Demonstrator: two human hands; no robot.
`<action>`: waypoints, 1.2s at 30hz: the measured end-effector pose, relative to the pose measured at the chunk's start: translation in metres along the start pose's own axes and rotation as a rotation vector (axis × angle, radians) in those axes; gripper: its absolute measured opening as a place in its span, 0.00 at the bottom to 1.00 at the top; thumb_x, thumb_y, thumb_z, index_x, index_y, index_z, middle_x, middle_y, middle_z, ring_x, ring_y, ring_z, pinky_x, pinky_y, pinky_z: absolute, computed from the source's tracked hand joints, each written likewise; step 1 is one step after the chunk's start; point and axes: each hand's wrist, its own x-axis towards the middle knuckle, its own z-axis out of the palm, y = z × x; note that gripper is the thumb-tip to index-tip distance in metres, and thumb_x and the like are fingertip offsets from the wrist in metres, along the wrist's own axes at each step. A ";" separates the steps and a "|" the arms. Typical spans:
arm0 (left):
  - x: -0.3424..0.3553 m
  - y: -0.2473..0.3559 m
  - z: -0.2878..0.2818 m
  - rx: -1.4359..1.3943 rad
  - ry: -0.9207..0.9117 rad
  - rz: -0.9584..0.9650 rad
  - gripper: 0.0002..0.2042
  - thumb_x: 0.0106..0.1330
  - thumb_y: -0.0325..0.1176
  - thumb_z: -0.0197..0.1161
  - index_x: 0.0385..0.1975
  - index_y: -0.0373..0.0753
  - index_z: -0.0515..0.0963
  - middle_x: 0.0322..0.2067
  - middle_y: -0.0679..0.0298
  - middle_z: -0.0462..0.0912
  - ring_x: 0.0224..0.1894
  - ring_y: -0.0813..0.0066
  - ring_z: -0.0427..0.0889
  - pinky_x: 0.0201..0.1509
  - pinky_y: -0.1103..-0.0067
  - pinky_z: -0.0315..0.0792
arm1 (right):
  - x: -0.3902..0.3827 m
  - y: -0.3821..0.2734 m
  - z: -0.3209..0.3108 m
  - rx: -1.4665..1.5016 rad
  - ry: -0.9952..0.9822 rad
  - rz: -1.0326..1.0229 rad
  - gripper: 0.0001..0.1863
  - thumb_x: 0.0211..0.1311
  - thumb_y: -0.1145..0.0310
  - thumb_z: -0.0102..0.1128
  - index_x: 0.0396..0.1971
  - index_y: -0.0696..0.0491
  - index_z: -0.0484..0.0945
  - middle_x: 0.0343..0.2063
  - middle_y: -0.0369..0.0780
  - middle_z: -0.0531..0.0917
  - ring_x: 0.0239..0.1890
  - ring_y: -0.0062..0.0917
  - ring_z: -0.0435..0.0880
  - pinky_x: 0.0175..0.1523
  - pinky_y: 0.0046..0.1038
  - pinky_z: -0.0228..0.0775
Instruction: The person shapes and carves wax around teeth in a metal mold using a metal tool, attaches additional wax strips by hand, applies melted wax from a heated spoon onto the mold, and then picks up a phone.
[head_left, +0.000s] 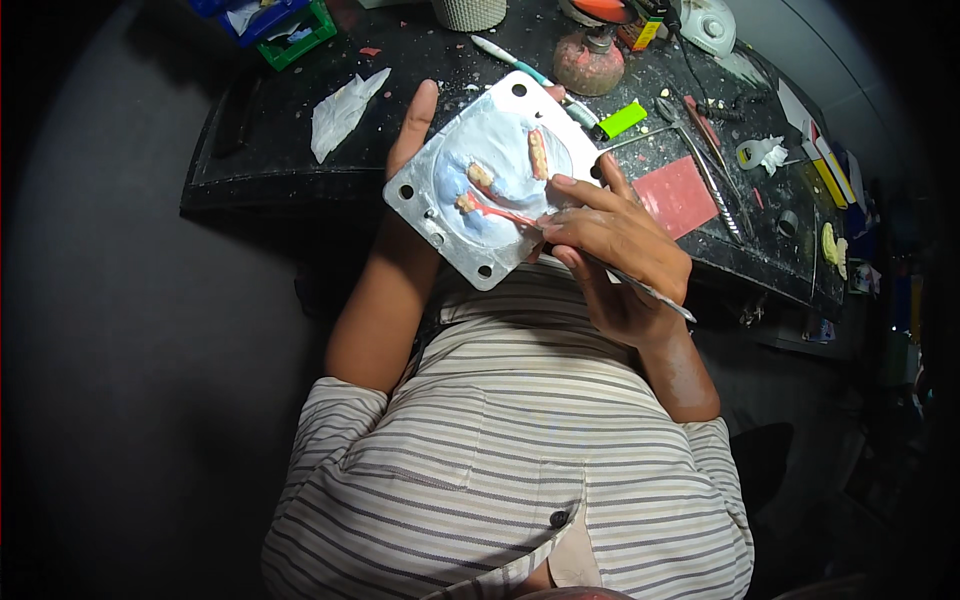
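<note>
My left hand (pixel 412 130) holds a square metal plate (pixel 410 207) from beneath, its thumb showing at the left edge and most of its fingers hidden. The plate, tilted and with round corner holes, carries a whitish-blue plaster cast (pixel 510 125). Set in pink wax on the cast are several denture teeth (pixel 538 155). Above the plate's lower right side, my right hand (pixel 635 245) pinches a slim metal wax carver (pixel 655 292), whose rear end sticks out below the palm. A thin pink strip (pixel 505 214) runs from the lower teeth to my right fingertips; the carver's working tip is hard to make out.
On the dark, crumb-strewn bench lie a pink wax sheet (pixel 677 197), a lime-green lighter (pixel 622 120), metal hand tools (pixel 712 185) and crumpled white paper (pixel 345 115). A rounded burner (pixel 588 65) stands behind the plate. Green (pixel 300 40) and blue bins sit far left.
</note>
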 end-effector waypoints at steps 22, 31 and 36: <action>-0.004 0.004 0.003 0.147 -0.023 -0.030 0.52 0.71 0.74 0.43 0.80 0.32 0.48 0.74 0.40 0.61 0.69 0.35 0.70 0.62 0.43 0.71 | -0.023 0.015 -0.011 0.472 0.299 0.087 0.14 0.82 0.66 0.50 0.44 0.64 0.75 0.39 0.56 0.89 0.48 0.40 0.91 0.66 0.57 0.74; 0.000 -0.003 -0.012 0.285 -0.101 0.149 0.52 0.70 0.73 0.49 0.81 0.38 0.44 0.76 0.32 0.51 0.74 0.20 0.55 0.62 0.27 0.65 | -0.015 0.011 0.006 0.147 0.307 0.157 0.08 0.68 0.83 0.65 0.44 0.66 0.85 0.42 0.50 0.90 0.46 0.37 0.91 0.54 0.33 0.81; -0.004 -0.028 0.005 0.516 0.091 0.473 0.46 0.74 0.68 0.48 0.80 0.37 0.51 0.78 0.48 0.55 0.79 0.46 0.56 0.81 0.48 0.51 | -0.015 0.018 0.020 0.019 0.324 0.138 0.08 0.67 0.83 0.66 0.44 0.66 0.85 0.42 0.50 0.90 0.45 0.37 0.91 0.52 0.30 0.82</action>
